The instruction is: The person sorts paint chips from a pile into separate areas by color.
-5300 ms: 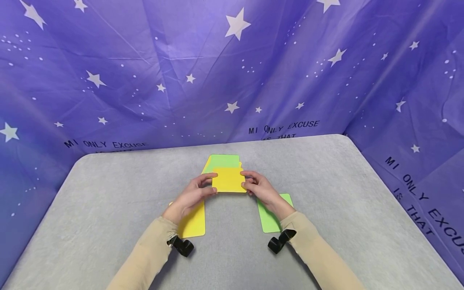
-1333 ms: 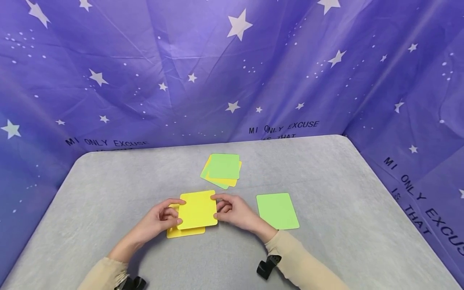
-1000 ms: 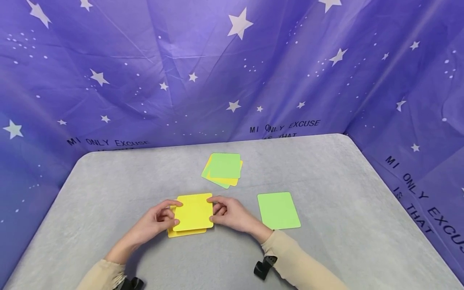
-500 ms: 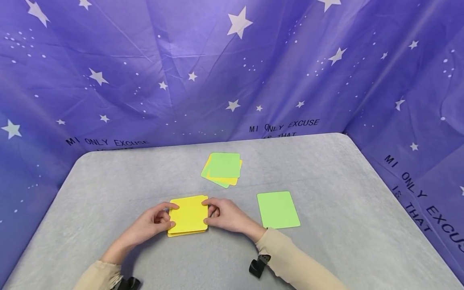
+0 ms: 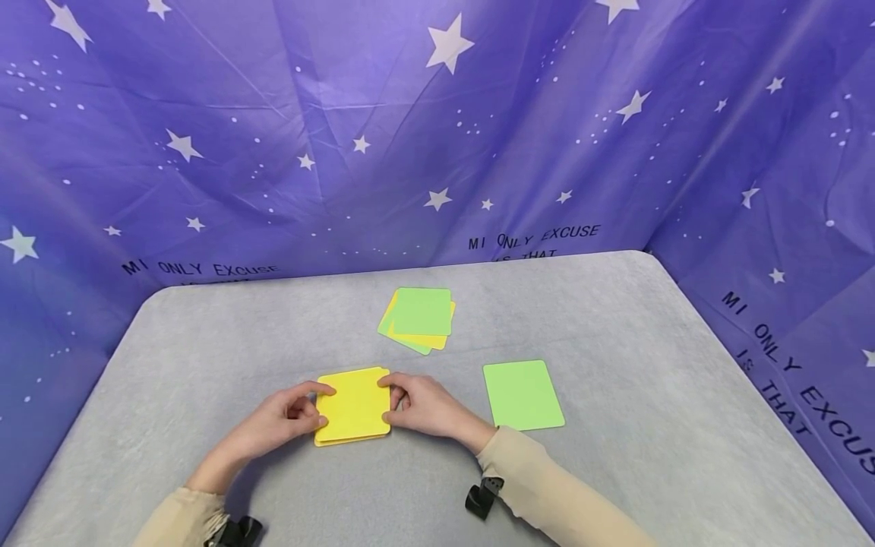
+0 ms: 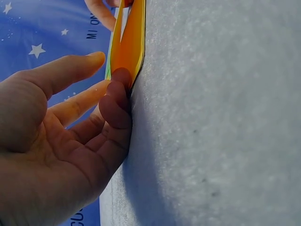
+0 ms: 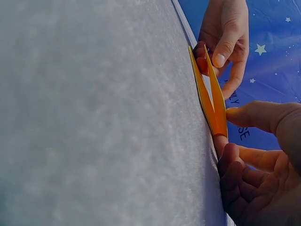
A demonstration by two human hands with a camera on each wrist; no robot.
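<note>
A yellow square card (image 5: pixel 353 404) lies nearly flush over another yellow card (image 5: pixel 352 441), whose near edge peeks out below it. My left hand (image 5: pixel 283 416) holds the upper card along its left side, thumb and index finger on its face. Opposite, my right hand (image 5: pixel 427 408) grips its right side in the same way. In both wrist views the remaining fingers curl low at the card's edge. The right wrist view shows a narrow wedge between the upper card (image 7: pixel 217 101) and the lower card (image 7: pixel 201 89) on the table.
Farther back sits a loose, fanned pile of green and yellow cards (image 5: pixel 424 311), green on top. A single green card (image 5: pixel 524 395) lies to the right, by my right forearm. A purple star-printed cloth (image 5: pixel 383 137) hangs behind the grey table (image 5: pixel 615 380).
Both hands have brought the yellow card from in front of the far pile toward me and left, lowering it over the yellow card there. During the last half second they barely shift.
</note>
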